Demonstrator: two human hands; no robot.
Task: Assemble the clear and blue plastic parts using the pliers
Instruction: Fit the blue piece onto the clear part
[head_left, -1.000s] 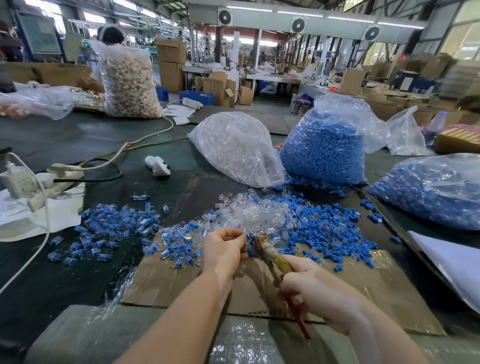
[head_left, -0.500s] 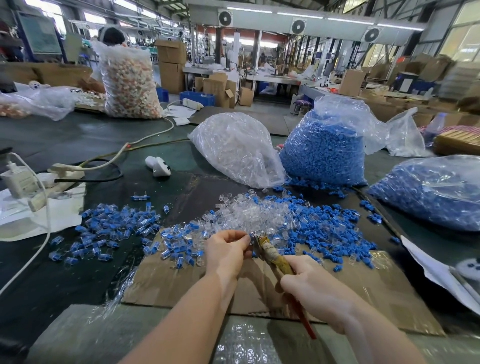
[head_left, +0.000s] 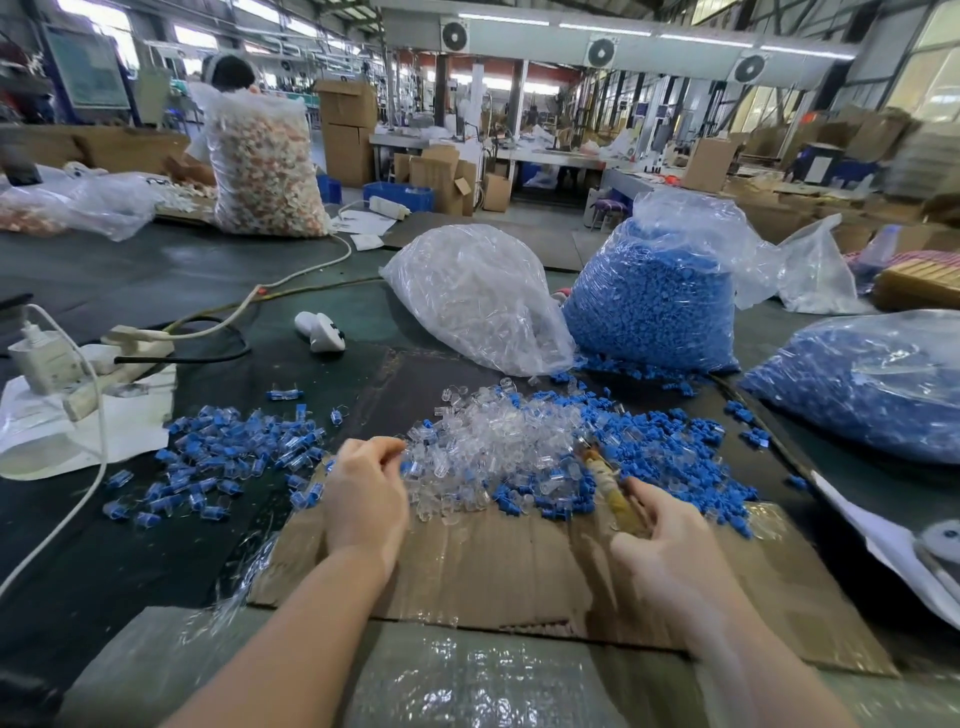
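Note:
A heap of clear plastic parts (head_left: 498, 434) lies on a cardboard sheet (head_left: 519, 566), with loose blue parts (head_left: 670, 447) spread to its right. Joined clear-and-blue pieces (head_left: 223, 452) are scattered on the dark table to the left. My left hand (head_left: 366, 493) hovers at the left edge of the clear heap with its fingers curled; whether they pinch a part is hidden. My right hand (head_left: 670, 540) grips the yellowish handles of the pliers (head_left: 613, 493), whose jaws point up and away over the blue parts.
Behind the piles stand a bag of clear parts (head_left: 483, 301) and a bag of blue parts (head_left: 654, 301); another blue bag (head_left: 872, 379) lies at the right. A power strip (head_left: 119, 358), cables and a white device (head_left: 322, 332) are at the left. White paper (head_left: 883, 545) lies at the right.
My hands have parted: the left hand moved left away from the pliers' jaws, and the right hand carried the pliers to the right over the blue parts.

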